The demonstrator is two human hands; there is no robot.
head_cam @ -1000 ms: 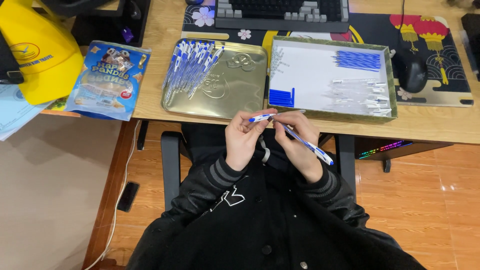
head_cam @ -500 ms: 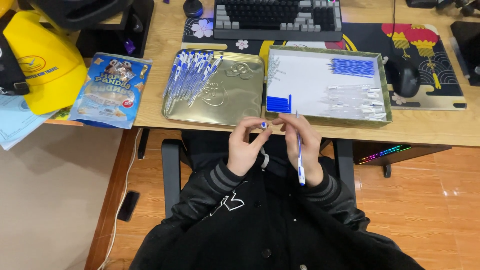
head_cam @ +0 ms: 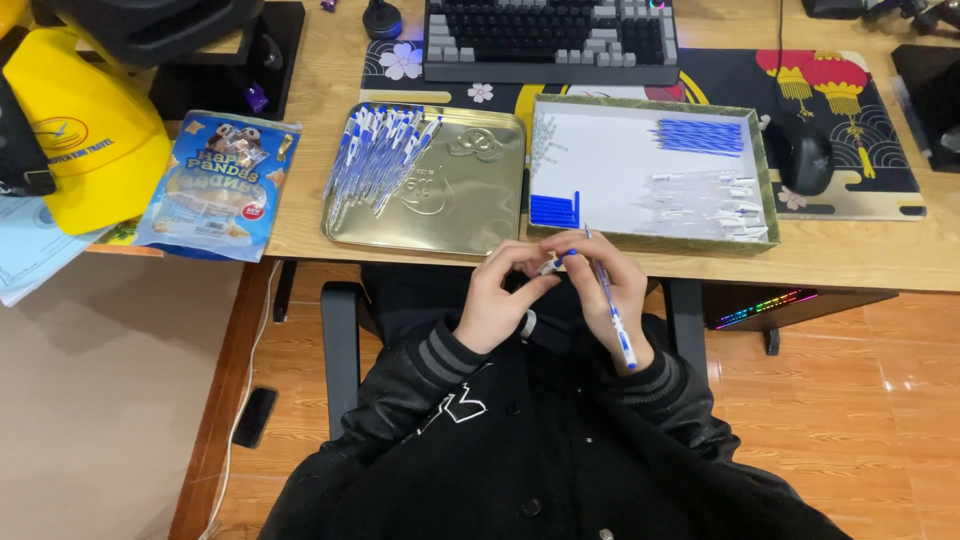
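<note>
Head view: your right hand (head_cam: pixel 612 290) has swung the blue-and-white pen (head_cam: pixel 610 305) from slanted to nearly upright, fingers closed round it. Your left hand (head_cam: pixel 505 300) pinches its small cap (head_cam: pixel 552 262) just below the desk edge (head_cam: pixel 400 255), so assembly continues.

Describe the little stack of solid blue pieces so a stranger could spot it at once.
Start at the white-lined tray on the desk, below the keyboard. In its near-left corner sits the stack of blue pieces. It is a compact, solid blue block, unlike the loose blue refills at the far right or the clear barrels.
</note>
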